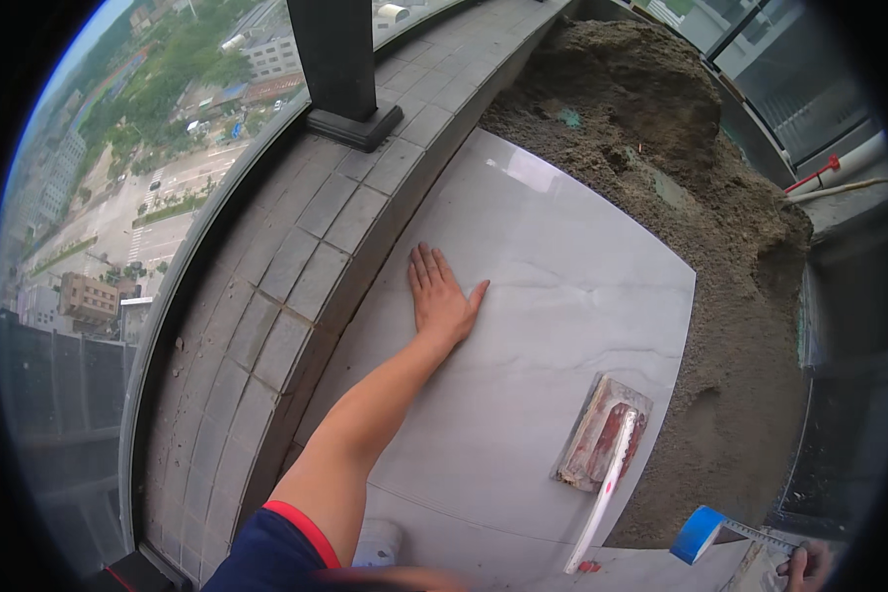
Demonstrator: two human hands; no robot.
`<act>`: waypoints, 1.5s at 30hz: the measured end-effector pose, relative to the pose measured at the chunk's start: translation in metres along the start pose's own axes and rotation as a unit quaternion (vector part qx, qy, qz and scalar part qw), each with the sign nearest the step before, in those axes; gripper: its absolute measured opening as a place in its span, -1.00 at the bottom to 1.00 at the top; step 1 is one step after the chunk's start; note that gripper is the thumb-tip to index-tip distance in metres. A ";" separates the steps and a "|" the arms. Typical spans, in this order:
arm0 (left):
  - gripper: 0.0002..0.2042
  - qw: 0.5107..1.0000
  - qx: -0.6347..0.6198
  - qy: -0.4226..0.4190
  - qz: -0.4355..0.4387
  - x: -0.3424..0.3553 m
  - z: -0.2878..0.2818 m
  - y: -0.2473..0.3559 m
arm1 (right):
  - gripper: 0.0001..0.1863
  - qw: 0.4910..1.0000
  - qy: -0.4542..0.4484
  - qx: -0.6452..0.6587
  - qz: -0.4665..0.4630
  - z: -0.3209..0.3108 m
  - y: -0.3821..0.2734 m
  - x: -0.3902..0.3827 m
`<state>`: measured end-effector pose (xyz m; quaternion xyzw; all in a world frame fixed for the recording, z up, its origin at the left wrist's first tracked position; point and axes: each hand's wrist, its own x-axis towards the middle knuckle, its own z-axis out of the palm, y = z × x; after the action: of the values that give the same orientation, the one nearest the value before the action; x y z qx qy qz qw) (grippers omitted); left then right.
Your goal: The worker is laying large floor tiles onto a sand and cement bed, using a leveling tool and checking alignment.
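Head view, looking down from a high balcony: the left hand (442, 296) lies flat on a large pale grey floor tile (553, 326), palm down, fingers straight and slightly spread, gripping nothing, near the tile's left edge. The bare forearm reaches in from the lower edge, with a dark blue sleeve trimmed in red at the shoulder. The tile fills the middle of the scene. On its near right part rests a plastering trowel (602, 434) smeared with mortar, its white handle pointing toward the near edge, well apart from the left hand. Beyond and to the right of the tile spreads a bed of dark sandy mortar (681, 168). To the left runs a curved ledge of grey bricks (296, 257), with a dark post (337, 59) standing on it at the far end. At the lower right corner the right hand (807, 566) is only partly visible beside a ruler-like metal strip (760, 538) and a blue roll of tape (699, 534); whether its fingers grip anything cannot be told.
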<state>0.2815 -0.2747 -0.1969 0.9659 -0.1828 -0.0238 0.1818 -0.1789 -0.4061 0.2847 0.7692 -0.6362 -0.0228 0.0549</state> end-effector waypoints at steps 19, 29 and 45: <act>-0.35 0.956 -0.265 0.001 0.122 -0.122 -0.040 -0.072 | -0.74 0.752 -0.035 0.197 -0.627 0.228 -0.269 -0.038; -0.03 0.996 -0.007 -0.041 0.081 -0.047 -0.028 -0.049 | -0.80 0.759 -0.111 0.378 -0.518 0.251 -0.285 -0.049; -0.03 0.998 0.038 0.018 0.057 0.129 0.027 0.035 | -0.23 0.953 0.017 0.183 -0.241 0.451 -0.365 0.071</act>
<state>0.3865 -0.3605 -0.2072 0.9605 -0.2347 0.0105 0.1490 0.1438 -0.4338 -0.2021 0.8967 -0.4244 0.0941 -0.0831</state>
